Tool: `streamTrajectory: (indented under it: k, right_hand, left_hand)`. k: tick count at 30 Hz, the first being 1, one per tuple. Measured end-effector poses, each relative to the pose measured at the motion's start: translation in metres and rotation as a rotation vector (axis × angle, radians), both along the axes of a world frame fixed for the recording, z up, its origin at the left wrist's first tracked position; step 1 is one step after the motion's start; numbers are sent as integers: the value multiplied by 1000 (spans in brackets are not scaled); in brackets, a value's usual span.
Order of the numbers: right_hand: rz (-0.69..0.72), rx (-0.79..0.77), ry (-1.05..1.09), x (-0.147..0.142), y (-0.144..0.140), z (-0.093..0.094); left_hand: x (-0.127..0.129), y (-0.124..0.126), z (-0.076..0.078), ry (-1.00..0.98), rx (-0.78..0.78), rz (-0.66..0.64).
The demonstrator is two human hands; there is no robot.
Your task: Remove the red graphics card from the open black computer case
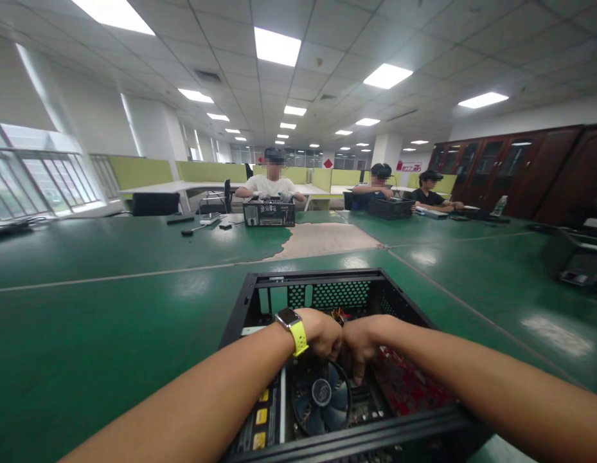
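Observation:
Both hands are inside an open black computer case (pixel 407 299), close together above its inner parts. My left hand (pixel 322 331), with a watch (pixel 289 318) on a yellow strap at the wrist, has its fingers curled in. Touching or nearly touching it, my right hand (pixel 363 341) is bent downward, one finger reaching toward the circuit board. What either hand grips is hidden by the fingers. Just below them lies a round cooling fan (pixel 322 392). Red and yellow wires (pixel 340 315) show behind the hands. A red circuit board (pixel 414 382) stands under my right forearm.
The case rests on a green table (pixel 134 334) with a bare torn patch (pixel 329 238). Across it, a person (pixel 274 183) sits behind another computer case (pixel 269 213). Two more people are farther right, near a black basket (pixel 391 207) and a bottle (pixel 499 206).

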State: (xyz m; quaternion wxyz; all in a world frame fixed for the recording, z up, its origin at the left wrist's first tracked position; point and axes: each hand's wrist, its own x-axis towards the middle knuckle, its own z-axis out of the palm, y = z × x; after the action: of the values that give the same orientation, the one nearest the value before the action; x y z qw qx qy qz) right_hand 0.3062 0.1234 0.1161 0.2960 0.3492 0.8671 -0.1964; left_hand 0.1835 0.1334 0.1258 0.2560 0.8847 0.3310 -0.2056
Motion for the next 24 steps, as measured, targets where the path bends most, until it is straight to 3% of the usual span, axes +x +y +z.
streamTrajectory:
  k: [3,6,9,13,15,17,20,24]
  right_hand:
    - [-82,143,42,3,0,12]
    - [-206,400,118,11,8,24]
    - [-323,585,176,16,17,29]
    - [-347,563,205,18,7,43]
    - [-293,484,309,25,-18,57]
    - [-262,387,512,42,-53,67]
    - [-408,430,772,86,-108,55]
    - [-884,738,1006,146,-146,-14]
  left_hand:
    - [-5,-3,9,77,-63,27]
    - [-12,-9,18,111,-105,35]
    - [-17,-13,30,104,-16,53]
    - [-31,-20,63,-61,267,143]
    - [-47,-35,78,-234,363,189]
    - [-71,-63,82,-453,421,255]
    - [-116,-119,59,-606,495,343]
    - [-162,-181,2,-587,727,384]
